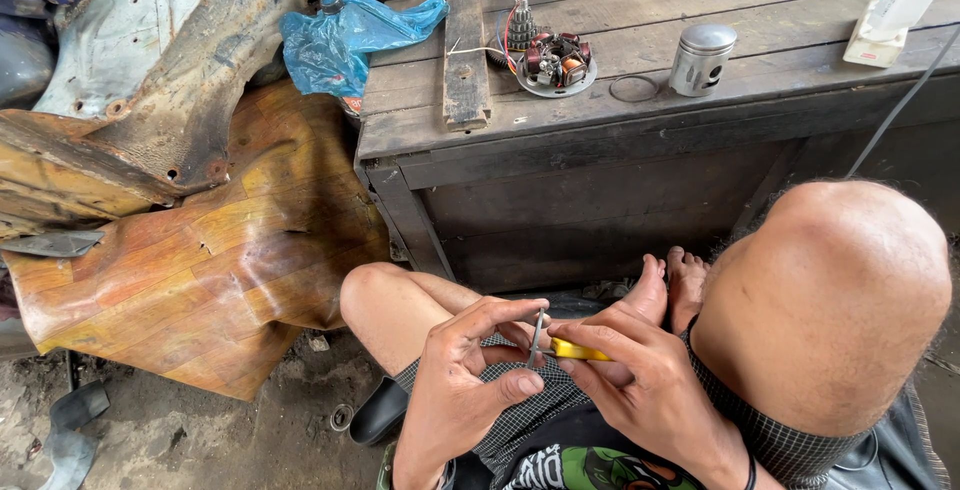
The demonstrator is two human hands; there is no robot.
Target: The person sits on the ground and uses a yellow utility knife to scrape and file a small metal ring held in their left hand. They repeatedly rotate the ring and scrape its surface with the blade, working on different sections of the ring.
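My left hand [468, 370] pinches a thin grey metal piece [537, 338] between thumb and fingers, low in the view above my lap. My right hand [640, 375] grips a small yellow-handled tool [578, 351] whose tip meets that metal piece. Both hands are close together over checked fabric on my lap. My bent knees and bare feet [668, 288] lie just beyond them, against a dark wooden bench [560, 180].
On the bench top sit a coil-wound stator plate with wires [556, 62], a silver piston [702, 58], a thin ring [634, 88], a wooden slat [466, 45] and a white power strip [885, 22]. A blue plastic bag [345, 35] and rusty metal panels [150, 70] lie left.
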